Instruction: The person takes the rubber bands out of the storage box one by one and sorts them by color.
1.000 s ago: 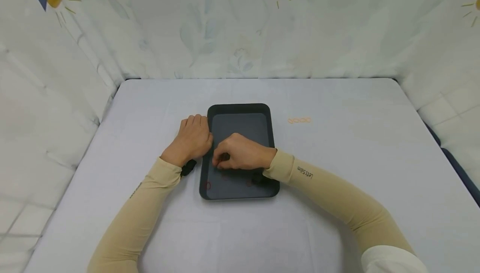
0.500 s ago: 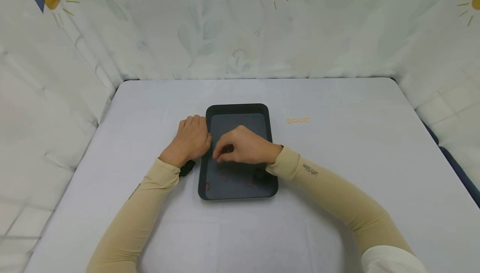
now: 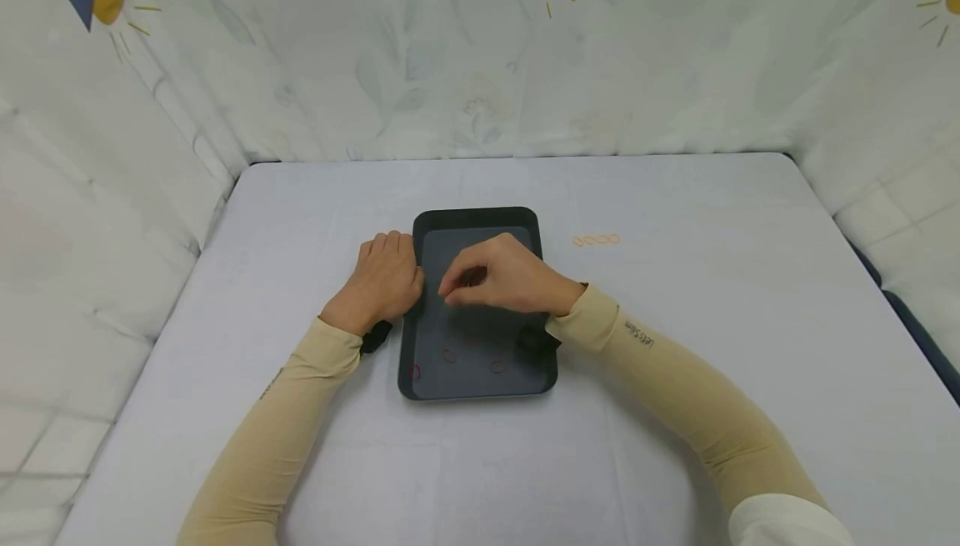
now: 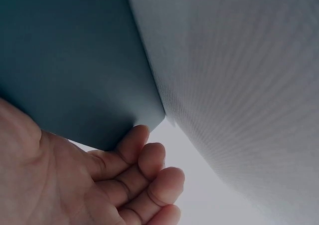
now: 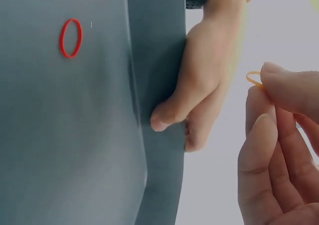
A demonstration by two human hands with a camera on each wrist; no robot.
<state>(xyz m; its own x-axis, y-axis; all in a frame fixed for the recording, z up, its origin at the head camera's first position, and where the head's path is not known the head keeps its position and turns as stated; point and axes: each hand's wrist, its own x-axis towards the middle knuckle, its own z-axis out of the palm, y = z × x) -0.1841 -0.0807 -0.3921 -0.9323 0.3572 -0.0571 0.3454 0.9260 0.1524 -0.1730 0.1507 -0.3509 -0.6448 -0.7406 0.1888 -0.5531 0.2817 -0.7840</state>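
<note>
My left hand (image 3: 382, 275) holds the left wall of a dark grey rectangular tray (image 3: 468, 384). Its thumb bends over the rim, and its fingers (image 4: 152, 160) touch the outer side. Above the tray's middle, my right hand (image 3: 506, 275) pinches a small yellow-orange rubber band (image 5: 247, 77) between thumb and index finger. On the tray floor, toward the near side, lie red rubber bands, one in the middle (image 3: 449, 356), one to the right (image 3: 497, 367) and one in the left corner (image 3: 416, 372).
On the white tablecloth (image 3: 712, 321), right of the tray's far end, several orange rubber bands (image 3: 597, 240) lie in a row. A patterned pale curtain (image 3: 480, 71) borders the table's far edge. Black wrist devices sit by both cuffs.
My right hand has risen from the tray floor and moved away and to the right, uncovering a red rubber band beneath it. The left hand stays on the tray wall.
</note>
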